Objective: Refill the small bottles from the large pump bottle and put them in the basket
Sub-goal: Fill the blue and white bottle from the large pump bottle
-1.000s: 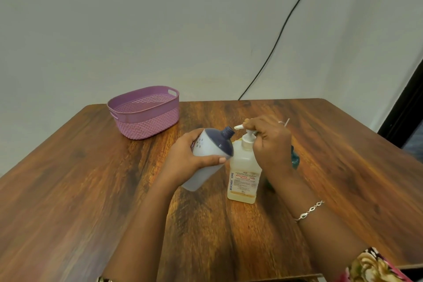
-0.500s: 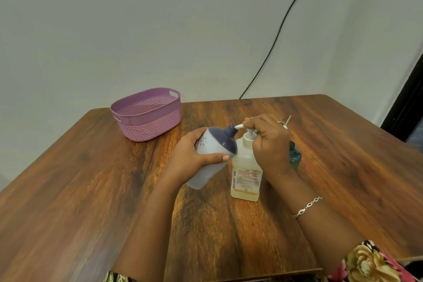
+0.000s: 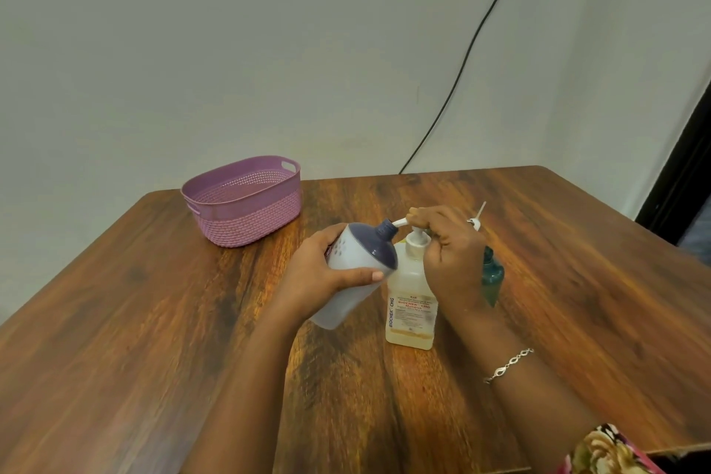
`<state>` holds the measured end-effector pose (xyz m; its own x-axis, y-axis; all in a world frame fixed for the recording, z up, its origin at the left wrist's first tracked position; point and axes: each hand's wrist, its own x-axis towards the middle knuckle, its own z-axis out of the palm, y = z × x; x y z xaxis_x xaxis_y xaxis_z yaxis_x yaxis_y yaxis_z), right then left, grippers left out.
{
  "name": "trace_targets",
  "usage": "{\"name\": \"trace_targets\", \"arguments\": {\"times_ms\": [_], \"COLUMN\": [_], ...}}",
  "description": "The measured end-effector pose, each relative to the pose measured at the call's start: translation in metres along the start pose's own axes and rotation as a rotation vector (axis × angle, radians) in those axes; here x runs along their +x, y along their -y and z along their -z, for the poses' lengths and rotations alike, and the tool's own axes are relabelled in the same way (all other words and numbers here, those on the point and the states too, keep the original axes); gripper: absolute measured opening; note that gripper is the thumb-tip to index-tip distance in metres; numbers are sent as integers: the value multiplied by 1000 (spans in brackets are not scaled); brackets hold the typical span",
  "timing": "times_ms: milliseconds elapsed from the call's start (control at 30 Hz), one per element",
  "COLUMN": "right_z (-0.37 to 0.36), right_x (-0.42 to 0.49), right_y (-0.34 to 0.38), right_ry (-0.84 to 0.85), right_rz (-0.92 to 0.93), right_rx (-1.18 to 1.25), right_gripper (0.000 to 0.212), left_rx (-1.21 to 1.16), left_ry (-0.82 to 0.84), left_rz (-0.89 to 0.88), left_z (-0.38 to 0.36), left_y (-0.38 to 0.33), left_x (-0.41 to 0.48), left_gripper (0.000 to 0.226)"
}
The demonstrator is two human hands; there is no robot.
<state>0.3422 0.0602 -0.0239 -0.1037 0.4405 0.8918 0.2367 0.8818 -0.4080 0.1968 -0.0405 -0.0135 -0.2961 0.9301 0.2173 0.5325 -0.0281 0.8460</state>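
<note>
My left hand (image 3: 319,273) grips a white bottle with a dark blue top (image 3: 356,262), tilted so its open neck meets the white spout of the large pump bottle (image 3: 411,304). That pump bottle holds pale yellow liquid and stands upright mid-table. My right hand (image 3: 448,250) curls over the pump head, fingers wrapped round it. A small teal bottle (image 3: 491,275) stands just behind my right hand, mostly hidden. The purple basket (image 3: 246,219) sits at the far left of the table, with nothing visible inside.
The wooden table (image 3: 154,339) ends close in front of me and at a pale wall behind. A black cable (image 3: 461,62) runs down the wall to the table's back edge. A small white pump part (image 3: 477,217) shows beyond my right hand.
The view has shifted slightly, so everything sits a little lower in the frame. Both hands keep their hold; the bottle neck stays at the spout.
</note>
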Motion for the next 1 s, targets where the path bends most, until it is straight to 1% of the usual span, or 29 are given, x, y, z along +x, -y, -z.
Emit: {"name": "trace_targets", "arguments": {"times_ms": [100,133,267,433,500,600,633,767,867,1000], "right_z": [2,2,0,0,-1,-2,-2,-3,-5,0], "right_x": [10,11,1,-2,3,8,7,2,-1,8], "right_y": [4,4,1,-4,-3,0,-1,-6,-6,-2], "right_ry": [-10,-8,-8,-5,-8,-7,-10,-13,-4,13], "right_rz": [-8,-3,17,5,4,21,23,31,-5,8], "right_rx": [-1,-5,-20,-17,-21,-15,-8,1,23,12], "right_gripper": [37,37,34,30,29,34,33,31,33,34], "left_rx": [19,14,2,16,12,23,22,6,-30,-23], "left_ry": [0,-3,10,8,6,13,15,31,26,27], "left_rz": [-12,-18,-27,-25,-22,-22,-23,-30,-40,-44], "left_z": [2,3,3,2,3,3,4,3,4,4], "left_y": [2,3,1,4,4,5,5,2,-1,-1], "left_x": [1,1,2,2,2,3,3,2,-1,-1], "left_gripper": [82,81,63,65,69,82,81,65,60,61]}}
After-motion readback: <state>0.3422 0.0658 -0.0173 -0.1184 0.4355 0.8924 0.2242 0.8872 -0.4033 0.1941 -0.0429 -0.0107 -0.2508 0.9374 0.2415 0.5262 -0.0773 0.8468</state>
